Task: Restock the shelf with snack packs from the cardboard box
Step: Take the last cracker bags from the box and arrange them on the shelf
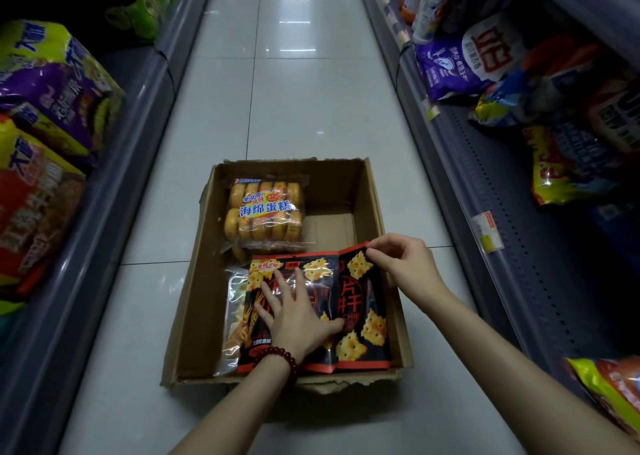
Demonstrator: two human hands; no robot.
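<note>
An open cardboard box sits on the aisle floor. In its near half lie two black-and-red cracker packs, side by side: the left pack and the right pack. My left hand lies flat on the left pack, fingers spread. My right hand pinches the top right corner of the right pack. A clear pack of yellow sponge cakes lies in the far left of the box. Another clear packet shows at the left, partly under the cracker pack.
Shelves run along both sides of the white tiled aisle. The right shelf holds colourful bags with a bare stretch of perforated shelf near me. The left shelf carries large noodle multipacks. The floor beyond the box stretches away.
</note>
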